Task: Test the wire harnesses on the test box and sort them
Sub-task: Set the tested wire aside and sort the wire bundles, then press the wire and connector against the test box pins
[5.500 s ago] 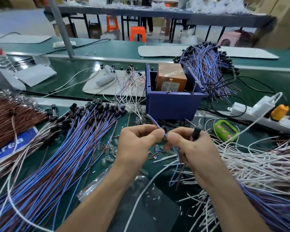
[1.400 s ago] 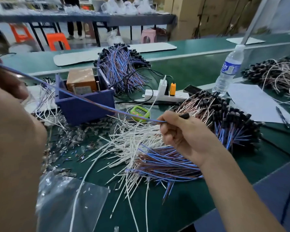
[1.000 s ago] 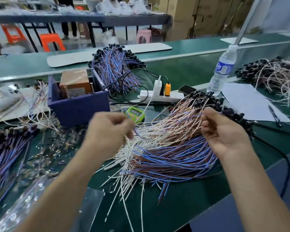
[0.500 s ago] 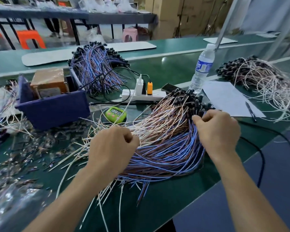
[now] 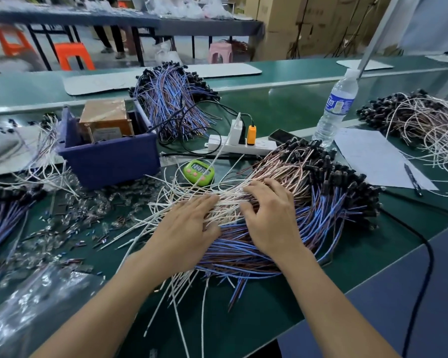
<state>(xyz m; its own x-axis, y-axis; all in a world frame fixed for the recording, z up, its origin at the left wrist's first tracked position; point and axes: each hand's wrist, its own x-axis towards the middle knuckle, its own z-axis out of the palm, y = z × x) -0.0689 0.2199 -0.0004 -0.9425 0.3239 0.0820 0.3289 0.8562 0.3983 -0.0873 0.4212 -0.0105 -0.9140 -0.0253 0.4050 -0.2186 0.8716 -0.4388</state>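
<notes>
Left hand (image 5: pixel 189 228) and right hand (image 5: pixel 272 218) rest spread, gripping nothing, on the heap of blue, brown and white wire harnesses (image 5: pixel 326 210) on the green bench (image 5: pixel 269 306). The wires run from black connectors (image 5: pixel 347 177) at right to loose ends at left, the left hand nearer the blue plastic test box (image 5: pixel 114 164).

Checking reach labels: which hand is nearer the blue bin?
Left. The left hand lies on the wire pile, right of and in front of the blue bin; the right hand rests on the same pile, farther right.
</notes>
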